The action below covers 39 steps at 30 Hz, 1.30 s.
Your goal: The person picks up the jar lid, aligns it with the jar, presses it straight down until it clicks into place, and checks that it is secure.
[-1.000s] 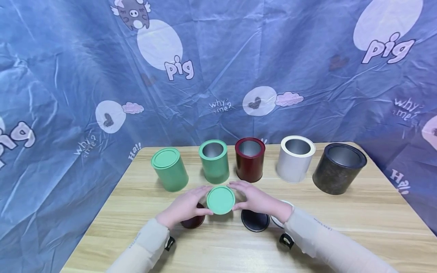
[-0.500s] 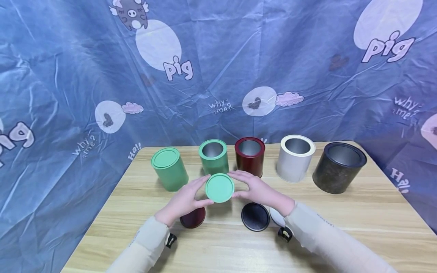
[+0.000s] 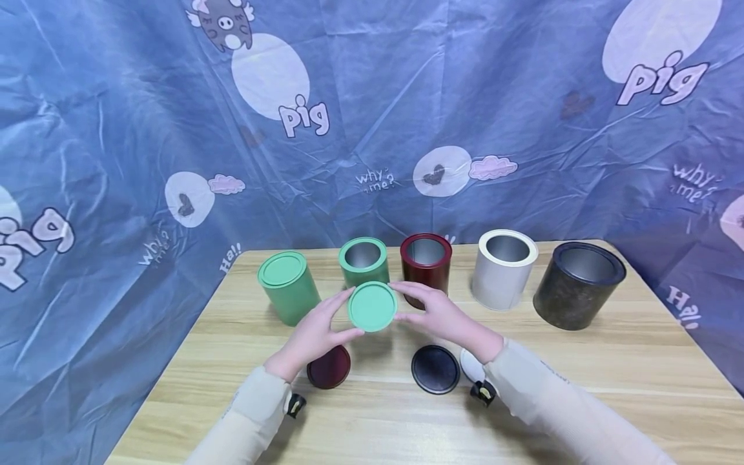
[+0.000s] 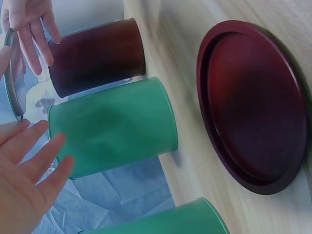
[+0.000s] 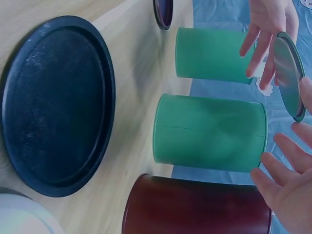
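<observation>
Both hands hold the green lid (image 3: 372,306) by its rim, the left hand (image 3: 316,332) at its left edge and the right hand (image 3: 434,315) at its right, fingertips pinching it from either side with the flat face tilted toward the camera. The lid is off the tabletop (image 3: 610,374), just in front of and slightly below the mouth of the open green can (image 3: 363,261), which stands upright directly behind it; the can's axis is vertical, so the lid lies nearly in line with the opening, short of it. Both hands are equally near the can. Just left stands a green can with its lid on (image 3: 288,287); just right, touching distance from the right fingers, is the open red can (image 3: 426,263), then a white can (image 3: 503,268) and a dark can (image 3: 577,285). Beneath the hands on the tabletop lie a red lid (image 3: 329,367), a black lid (image 3: 435,369) and a white lid (image 3: 471,366), partly hidden by the right wrist.
</observation>
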### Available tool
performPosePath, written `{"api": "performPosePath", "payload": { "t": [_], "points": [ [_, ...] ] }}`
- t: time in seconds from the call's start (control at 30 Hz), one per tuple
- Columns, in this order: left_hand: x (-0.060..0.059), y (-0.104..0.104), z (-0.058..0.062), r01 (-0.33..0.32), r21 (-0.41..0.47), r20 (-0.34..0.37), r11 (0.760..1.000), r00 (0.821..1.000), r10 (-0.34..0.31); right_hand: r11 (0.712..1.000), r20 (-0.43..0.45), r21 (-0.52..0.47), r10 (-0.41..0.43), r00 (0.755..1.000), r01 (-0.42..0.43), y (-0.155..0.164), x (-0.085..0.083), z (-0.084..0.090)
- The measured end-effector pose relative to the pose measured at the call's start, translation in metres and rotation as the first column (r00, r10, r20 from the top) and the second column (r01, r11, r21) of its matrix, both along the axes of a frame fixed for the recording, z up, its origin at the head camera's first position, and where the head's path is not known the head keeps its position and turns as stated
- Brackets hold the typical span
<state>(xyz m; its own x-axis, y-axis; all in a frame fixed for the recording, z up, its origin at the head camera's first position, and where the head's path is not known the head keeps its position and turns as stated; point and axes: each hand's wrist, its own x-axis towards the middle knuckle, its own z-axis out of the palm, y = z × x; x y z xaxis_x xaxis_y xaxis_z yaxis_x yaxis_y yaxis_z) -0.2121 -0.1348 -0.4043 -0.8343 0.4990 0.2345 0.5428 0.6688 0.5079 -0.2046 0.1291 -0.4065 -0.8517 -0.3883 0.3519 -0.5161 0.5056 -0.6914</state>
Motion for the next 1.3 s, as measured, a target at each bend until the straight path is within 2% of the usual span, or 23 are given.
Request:
{"api": "performPosePath", "payload": {
  "t": [0.27,0.47,0.67,0.87,1.0,1.17,1.3],
  "points": [
    [-0.002,0.002,0.011,-0.056,0.008,-0.05,0.998,0.997,0.057,0.999,-0.086,0.034,-0.005,0.996,0.008,-0.001,-0.005,0.011],
    [-0.007,0.005,0.019,-0.088,-0.007,-0.034,0.996,0.996,0.088,0.998,-0.085,0.051,-0.02,0.996,0.025,-0.004,-0.012,0.017],
    [-0.012,0.008,0.027,-0.104,-0.018,-0.048,0.994,0.994,0.103,0.996,-0.072,0.076,-0.041,0.997,0.046,-0.007,-0.018,0.023],
    [-0.023,0.009,0.032,-0.102,-0.024,-0.041,0.995,0.994,0.101,0.993,-0.068,0.105,-0.039,0.997,0.046,-0.007,-0.027,0.028],
    [-0.033,0.009,0.034,-0.085,0.007,-0.034,0.996,0.996,0.085,0.991,-0.05,0.123,-0.041,0.998,0.046,-0.007,-0.037,0.033],
    [-0.044,0.007,0.037,-0.077,0.053,0.01,0.996,0.997,0.077,0.991,-0.041,0.131,-0.036,0.999,0.041,-0.008,-0.047,0.039],
    [-0.051,0.005,0.039,-0.086,0.044,0.037,0.995,0.996,0.084,0.991,-0.035,0.13,-0.024,0.999,0.029,-0.01,-0.054,0.041]
  ]
}}
